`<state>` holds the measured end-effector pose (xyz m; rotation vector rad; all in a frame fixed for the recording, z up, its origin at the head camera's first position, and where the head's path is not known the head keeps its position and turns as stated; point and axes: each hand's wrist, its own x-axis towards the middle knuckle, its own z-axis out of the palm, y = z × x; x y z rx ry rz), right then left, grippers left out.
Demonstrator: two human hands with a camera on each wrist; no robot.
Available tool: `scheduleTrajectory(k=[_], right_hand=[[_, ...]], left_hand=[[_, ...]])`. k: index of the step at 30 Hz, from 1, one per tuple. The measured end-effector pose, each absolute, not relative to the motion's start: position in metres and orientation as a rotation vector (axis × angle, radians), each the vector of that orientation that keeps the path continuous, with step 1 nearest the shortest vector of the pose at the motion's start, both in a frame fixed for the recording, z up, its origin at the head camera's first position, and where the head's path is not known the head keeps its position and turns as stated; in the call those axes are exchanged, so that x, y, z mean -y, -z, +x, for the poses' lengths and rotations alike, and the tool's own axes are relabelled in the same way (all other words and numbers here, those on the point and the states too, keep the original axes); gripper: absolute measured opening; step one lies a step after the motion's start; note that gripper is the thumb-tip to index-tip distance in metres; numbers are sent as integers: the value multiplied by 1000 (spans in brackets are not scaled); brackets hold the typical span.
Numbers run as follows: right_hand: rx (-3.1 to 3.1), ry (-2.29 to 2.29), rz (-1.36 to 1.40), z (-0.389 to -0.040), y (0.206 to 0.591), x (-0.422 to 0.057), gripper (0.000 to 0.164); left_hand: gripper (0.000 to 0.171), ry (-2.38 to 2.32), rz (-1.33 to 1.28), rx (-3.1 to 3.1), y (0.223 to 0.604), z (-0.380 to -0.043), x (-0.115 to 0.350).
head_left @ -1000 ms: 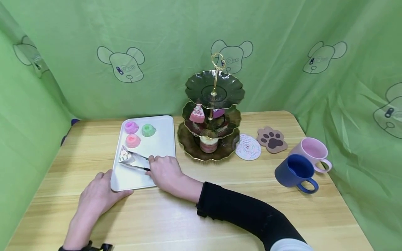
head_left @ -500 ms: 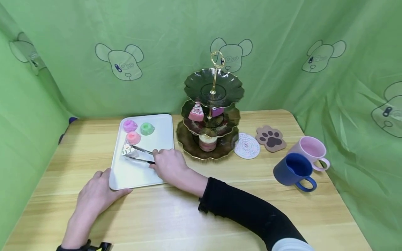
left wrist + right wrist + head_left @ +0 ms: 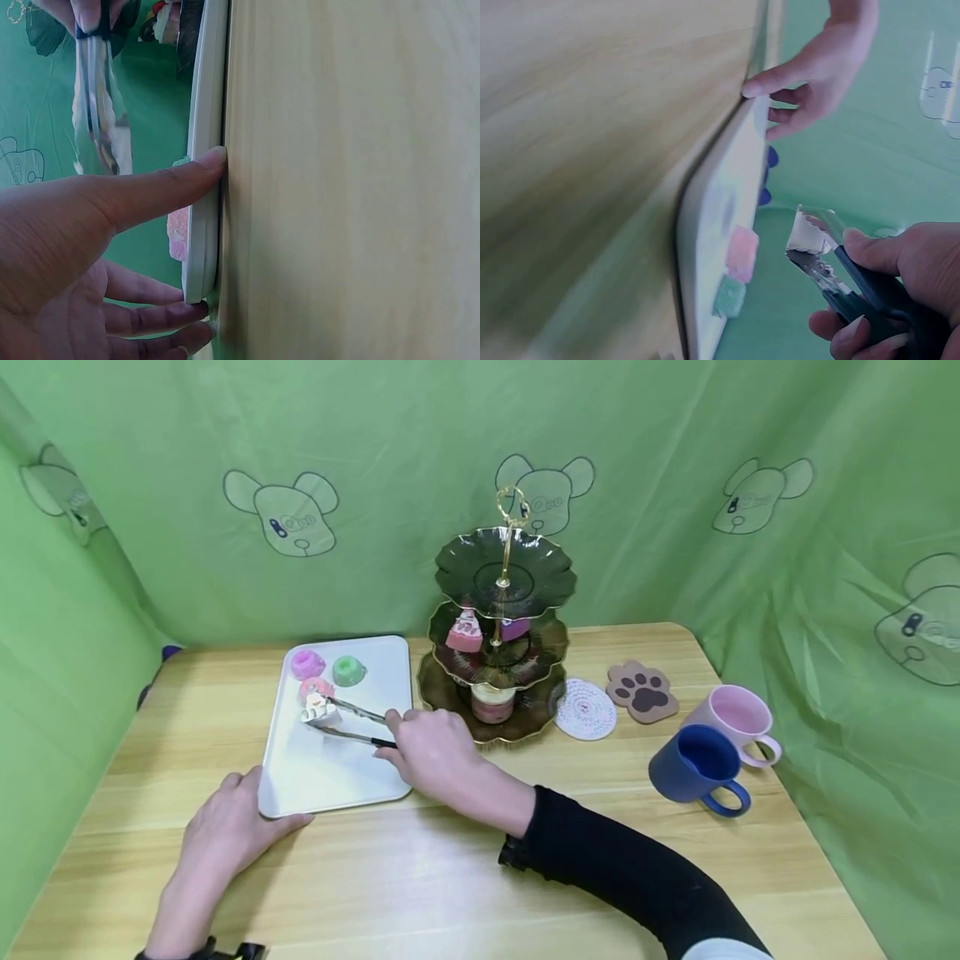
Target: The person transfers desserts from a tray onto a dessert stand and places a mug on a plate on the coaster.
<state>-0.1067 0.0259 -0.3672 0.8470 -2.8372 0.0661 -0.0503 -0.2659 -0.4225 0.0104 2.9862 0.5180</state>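
Note:
My right hand (image 3: 442, 756) holds a pair of tongs (image 3: 877, 289) with dark handles and shiny arms. Between the tong tips is a white-topped toy cake slice (image 3: 318, 708), raised above the white tray (image 3: 337, 772), as the right wrist view shows. Around the tray's near left corner, my left hand (image 3: 232, 822) keeps its thumb at the near edge and its fingers at the left edge. At the tray's far end lie toy ring cakes: a purple one (image 3: 307, 664), a green one (image 3: 348, 671), and a pink one (image 3: 312, 687) partly hidden by the slice.
Right of the tray stands a three-tier dark stand (image 3: 506, 572) with toy cakes on its lower tiers. Beyond it lie a round woven coaster (image 3: 586, 709) and a paw-shaped coaster (image 3: 642, 692). A blue mug (image 3: 686, 768) and a pink mug (image 3: 742, 718) stand at the far right.
My right hand has moved to the right, and the tongs have lifted the cake slice from the tray's left side up and rightward. My left hand stays at the tray corner.

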Motion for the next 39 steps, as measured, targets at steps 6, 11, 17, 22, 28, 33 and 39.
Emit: scheduleTrajectory(k=[6, 11, 17, 22, 28, 33, 39], right_hand=[[2828, -127, 824, -100, 354, -55, 46], [2816, -206, 776, -93, 341, -77, 54], [2736, -282, 763, -86, 323, -102, 54], [2682, -338, 751, -81, 311, -124, 52], [2681, -330, 705, -72, 299, -150, 54], [2696, -310, 662, -66, 293, -174, 55], [2715, -293, 593, -65, 290, -199, 52]], left_hand=[[98, -516, 13, -2983, 422, -49, 266], [99, -509, 6, -2972, 421, -50, 266], [101, -518, 1, -2972, 421, -49, 266], [104, -521, 6, -2980, 422, -48, 266], [102, -520, 20, -2989, 424, -49, 266], [101, -522, 21, -2989, 424, -48, 266], [103, -514, 16, -2988, 423, -48, 266]])
